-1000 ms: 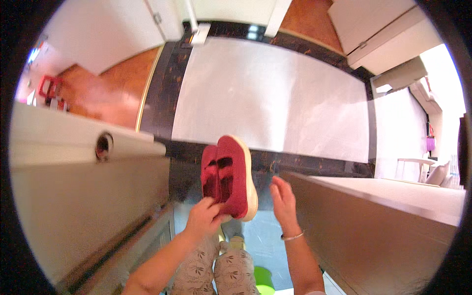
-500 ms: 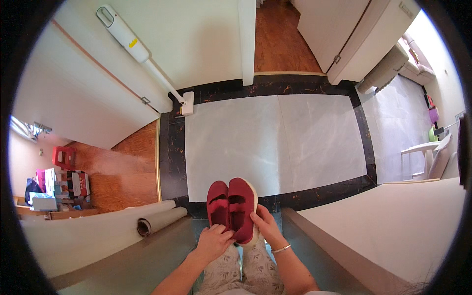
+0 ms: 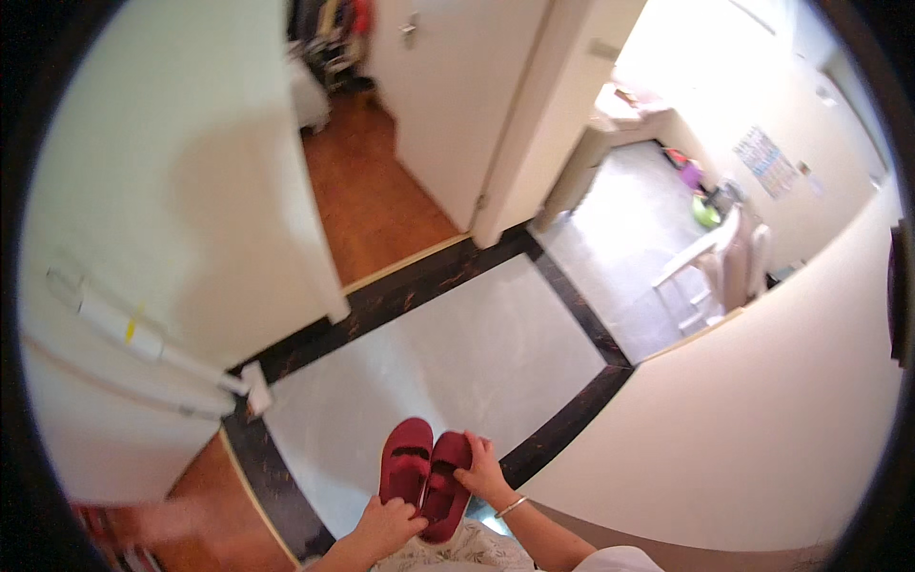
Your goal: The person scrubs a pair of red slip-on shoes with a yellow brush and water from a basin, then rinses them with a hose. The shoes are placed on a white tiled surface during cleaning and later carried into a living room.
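A pair of dark red strap shoes is held up side by side in front of me, toes pointing away: the left shoe (image 3: 402, 448) and the right shoe (image 3: 444, 496). My left hand (image 3: 386, 526) is closed at the heel end, its fingers hooked over the back rims where the two shoes meet. My right hand (image 3: 484, 474) grips the right shoe from its outer side near the toe, thumb by the opening and fingers over the front. A bracelet circles my right wrist. Dark insides show through the shoe openings.
Grey floor tile (image 3: 448, 343) with a dark border lies ahead. A white stick vacuum (image 3: 143, 334) leans at the left wall. An open white door (image 3: 457, 105) stands by a wood-floored room. Farther right are a white chair (image 3: 715, 262) and a green basin (image 3: 705, 212). A pale wall (image 3: 743, 439) rises on my right.
My view has turned to the right. My right hand has shifted from the right shoe's side up toward its toe, while my left hand stays at the heels.
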{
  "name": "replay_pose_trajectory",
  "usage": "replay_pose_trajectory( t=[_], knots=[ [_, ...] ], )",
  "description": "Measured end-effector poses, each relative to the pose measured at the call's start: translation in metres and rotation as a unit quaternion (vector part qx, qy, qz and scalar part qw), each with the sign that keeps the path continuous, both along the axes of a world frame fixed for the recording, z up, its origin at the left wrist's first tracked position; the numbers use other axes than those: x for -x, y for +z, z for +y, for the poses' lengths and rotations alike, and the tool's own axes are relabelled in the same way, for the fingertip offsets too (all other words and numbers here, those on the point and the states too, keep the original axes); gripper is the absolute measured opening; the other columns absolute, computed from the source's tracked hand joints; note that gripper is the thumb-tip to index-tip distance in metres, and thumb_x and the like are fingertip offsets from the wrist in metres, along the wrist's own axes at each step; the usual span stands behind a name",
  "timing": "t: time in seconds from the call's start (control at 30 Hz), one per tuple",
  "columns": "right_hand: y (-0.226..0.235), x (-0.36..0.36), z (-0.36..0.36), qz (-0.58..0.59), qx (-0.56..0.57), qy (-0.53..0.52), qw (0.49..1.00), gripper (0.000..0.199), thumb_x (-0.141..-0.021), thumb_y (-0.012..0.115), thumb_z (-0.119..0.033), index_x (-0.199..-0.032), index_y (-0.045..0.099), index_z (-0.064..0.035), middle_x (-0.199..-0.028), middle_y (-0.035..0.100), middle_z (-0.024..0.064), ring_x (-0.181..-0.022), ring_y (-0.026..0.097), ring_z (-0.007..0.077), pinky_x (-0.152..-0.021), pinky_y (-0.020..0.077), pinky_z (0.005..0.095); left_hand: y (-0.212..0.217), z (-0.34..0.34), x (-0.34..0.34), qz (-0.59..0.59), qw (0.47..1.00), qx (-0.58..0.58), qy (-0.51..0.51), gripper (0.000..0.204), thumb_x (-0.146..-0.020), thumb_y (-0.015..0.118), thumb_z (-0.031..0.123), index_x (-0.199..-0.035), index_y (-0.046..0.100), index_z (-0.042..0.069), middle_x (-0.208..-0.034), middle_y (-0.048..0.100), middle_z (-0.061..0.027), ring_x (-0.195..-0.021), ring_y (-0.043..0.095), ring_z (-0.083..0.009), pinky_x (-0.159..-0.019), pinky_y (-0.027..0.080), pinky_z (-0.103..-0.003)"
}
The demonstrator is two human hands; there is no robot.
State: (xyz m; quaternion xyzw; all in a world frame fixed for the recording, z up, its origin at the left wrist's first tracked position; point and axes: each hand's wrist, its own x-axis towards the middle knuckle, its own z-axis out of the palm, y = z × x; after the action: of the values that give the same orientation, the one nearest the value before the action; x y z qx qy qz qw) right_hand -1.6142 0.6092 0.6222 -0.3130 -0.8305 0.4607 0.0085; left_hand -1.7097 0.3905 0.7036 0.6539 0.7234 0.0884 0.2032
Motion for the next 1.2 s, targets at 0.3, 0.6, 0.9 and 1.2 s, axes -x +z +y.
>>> replay_pose_trajectory(
  t=[0.3, 0.6, 0.9, 1.2],
  knots=[
    [0.076, -0.011, 0.108, 0.079, -0.102, -0.226, 0.966, 0.075, -0.072, 0.074, -0.026, -0.133, 0.037, -0.0004, -0.12, 0.045, 0.0233, -0.109, 0.049, 0.0372, -0.091, 0.044, 0.0393, 0.049, 0.171, 0.099, 0.036, 0.957, -0.117, -0.264, 0.01, -0.072, 0.057, 0.019, -0.081, 0.061, 0.023, -0.073, 0.05, 0.0024, -0.078, 0.054, -0.0173, -0.068, 0.042, -0.04],
    [0.049, -0.005, 0.263, 0.224, -0.005, -0.45, 0.865, 0.031, -0.084, 0.065, -0.025, -0.104, 0.063, -0.0009, -0.087, 0.063, 0.013, -0.076, 0.06, 0.0223, -0.07, 0.048, 0.0314, 0.079, 0.363, 0.142, 0.095, 0.897, -0.09, -0.422, 0.017, -0.072, 0.059, 0.017, -0.087, 0.063, 0.022, -0.079, 0.053, 0.0025, -0.085, 0.055, -0.0181, -0.078, 0.045, -0.043],
    [0.04, 0.058, 0.455, 0.17, 0.078, -0.461, 0.868, 0.023, -0.088, 0.056, -0.021, -0.085, 0.064, 0.0001, -0.064, 0.058, 0.0059, -0.062, 0.053, 0.0102, -0.056, 0.0431, 0.0274, 0.087, 0.544, 0.22, 0.061, 0.9, -0.09, -0.422, 0.018, -0.071, 0.058, 0.016, -0.087, 0.063, 0.023, -0.079, 0.053, 0.002, -0.089, 0.056, -0.02, -0.08, 0.043, -0.044],
    [0.064, 0.089, 0.568, 0.212, 0.253, -0.589, 0.738, 0.022, -0.092, 0.055, -0.021, -0.094, 0.063, -0.0005, -0.081, 0.062, 0.0023, -0.067, 0.058, 0.0095, -0.058, 0.0457, 0.0231, 0.082, 0.773, 0.286, 0.04, 0.871, -0.119, -0.474, 0.011, -0.073, 0.057, 0.016, -0.081, 0.061, 0.022, -0.075, 0.05, 0.0028, -0.08, 0.053, -0.0171, -0.07, 0.041, -0.038]
  ],
)
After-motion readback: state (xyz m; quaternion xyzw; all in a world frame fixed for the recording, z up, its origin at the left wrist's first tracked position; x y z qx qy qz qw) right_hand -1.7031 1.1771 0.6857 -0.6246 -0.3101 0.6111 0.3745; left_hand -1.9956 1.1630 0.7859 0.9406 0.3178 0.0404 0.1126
